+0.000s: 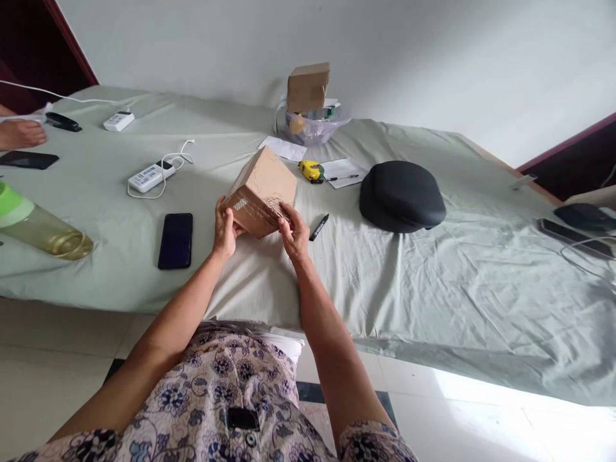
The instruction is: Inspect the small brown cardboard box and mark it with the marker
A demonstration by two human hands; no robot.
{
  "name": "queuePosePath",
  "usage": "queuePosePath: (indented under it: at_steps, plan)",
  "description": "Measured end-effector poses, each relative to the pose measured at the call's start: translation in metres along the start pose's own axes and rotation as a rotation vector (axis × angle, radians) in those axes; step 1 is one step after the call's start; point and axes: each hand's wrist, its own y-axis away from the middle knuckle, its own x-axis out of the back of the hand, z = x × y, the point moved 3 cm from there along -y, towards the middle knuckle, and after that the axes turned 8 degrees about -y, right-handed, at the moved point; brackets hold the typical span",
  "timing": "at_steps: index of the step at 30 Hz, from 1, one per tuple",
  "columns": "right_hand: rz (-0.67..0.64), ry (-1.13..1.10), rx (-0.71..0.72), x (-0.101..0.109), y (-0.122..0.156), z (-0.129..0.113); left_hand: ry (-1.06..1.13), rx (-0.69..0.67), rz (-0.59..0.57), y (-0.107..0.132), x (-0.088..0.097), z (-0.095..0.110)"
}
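A small brown cardboard box [262, 190] wrapped in clear tape is held tilted just above the cloth-covered table [433, 276]. My left hand [224, 232] grips its near left corner, beside a white label. My right hand [293, 232] is closed on its near right edge, fingers on the taped face. A black marker [318, 227] lies right next to my right hand.
A black phone [176, 240] lies left of my hands, with a white power strip [150, 176] behind it. A yellow tape measure [310, 170], paper with a pen [342, 173], a black dome-shaped case [402, 195] and a clear bowl [312, 127] under another box [308, 86] sit farther back. Another person's hand [20, 133] rests far left.
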Motion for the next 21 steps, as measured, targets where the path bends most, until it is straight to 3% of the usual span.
queuePosePath:
  at_steps: [2, 4, 8, 10, 15, 21]
  plan:
    - [0.06, 0.001, 0.054, 0.001, 0.001, -0.009, -0.004, 0.063, 0.007, -0.001, 0.001, -0.01]
    - [0.056, 0.007, 0.103, -0.001, 0.002, -0.017, -0.133, 0.042, 0.063, -0.004, 0.007, -0.015]
    - [-0.003, 0.043, 0.139, -0.01, 0.005, -0.025, -0.544, -0.176, 0.225, -0.009, 0.022, -0.012]
    - [-0.004, 0.059, 0.128, -0.014, 0.005, -0.026, -0.638, -0.241, 0.249, -0.008, 0.023, -0.007]
    - [-0.028, 0.052, 0.146, -0.018, 0.008, -0.026, -0.661, -0.326, 0.155, 0.002, 0.012, 0.006]
    - [-0.159, 0.047, 0.122, -0.025, 0.012, -0.029, -0.762, -0.424, 0.054, 0.009, 0.008, 0.016]
